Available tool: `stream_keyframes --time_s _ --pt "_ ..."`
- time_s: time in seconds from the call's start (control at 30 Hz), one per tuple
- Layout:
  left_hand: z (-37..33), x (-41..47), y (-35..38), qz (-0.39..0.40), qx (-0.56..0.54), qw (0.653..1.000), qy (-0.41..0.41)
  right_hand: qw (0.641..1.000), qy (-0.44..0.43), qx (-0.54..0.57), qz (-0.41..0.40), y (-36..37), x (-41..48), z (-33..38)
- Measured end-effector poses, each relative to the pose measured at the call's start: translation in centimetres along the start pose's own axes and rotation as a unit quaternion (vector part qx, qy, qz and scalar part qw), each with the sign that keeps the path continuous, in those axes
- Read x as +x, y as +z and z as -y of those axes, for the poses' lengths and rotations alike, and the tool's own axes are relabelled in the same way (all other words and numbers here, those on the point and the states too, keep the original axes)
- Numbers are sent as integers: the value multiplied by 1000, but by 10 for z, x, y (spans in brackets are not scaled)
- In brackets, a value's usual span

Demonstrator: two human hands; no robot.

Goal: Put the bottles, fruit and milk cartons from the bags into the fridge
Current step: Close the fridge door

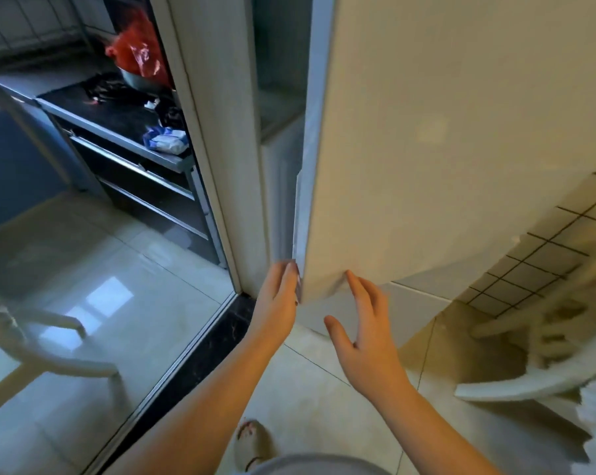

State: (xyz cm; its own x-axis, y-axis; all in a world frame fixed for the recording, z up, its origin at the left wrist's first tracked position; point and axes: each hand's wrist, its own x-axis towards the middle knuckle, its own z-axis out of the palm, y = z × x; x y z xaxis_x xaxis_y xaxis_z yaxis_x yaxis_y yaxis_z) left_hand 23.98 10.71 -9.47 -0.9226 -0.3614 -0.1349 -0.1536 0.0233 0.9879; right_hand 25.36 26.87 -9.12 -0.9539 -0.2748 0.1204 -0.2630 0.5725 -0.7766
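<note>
A tall cream fridge door [426,149] fills the upper right of the head view, swung slightly ajar so a narrow dark gap shows along its left edge. My left hand [279,299] has its fingers curled around the door's lower left edge. My right hand [365,334] is spread open with a fingertip touching the door's bottom corner and holds nothing. No bottles, fruit or milk cartons are in sight. A red plastic bag [139,53] sits in a metal bowl on the counter at the far left.
A white sliding-door frame [214,149] stands just left of the fridge. Beyond it is a dark kitchen counter [118,114] with a white-blue packet. A chair [60,354] reflects in the glass at left, and another white chair [546,365] stands at right.
</note>
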Motion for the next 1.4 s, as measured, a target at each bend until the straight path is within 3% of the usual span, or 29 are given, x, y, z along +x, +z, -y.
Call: stream_keyframes --time_s 0.37,1.03,1.4 --pt "-10 133 -43 124 60 990 -1 974 29 -141 -174 20 118 41" --pt "-59 323 2 71 153 985 38 959 88 -230 -141 42 275 18" --pt "-56 334 13 57 137 988 36 958 73 -230 -156 47 288 4"
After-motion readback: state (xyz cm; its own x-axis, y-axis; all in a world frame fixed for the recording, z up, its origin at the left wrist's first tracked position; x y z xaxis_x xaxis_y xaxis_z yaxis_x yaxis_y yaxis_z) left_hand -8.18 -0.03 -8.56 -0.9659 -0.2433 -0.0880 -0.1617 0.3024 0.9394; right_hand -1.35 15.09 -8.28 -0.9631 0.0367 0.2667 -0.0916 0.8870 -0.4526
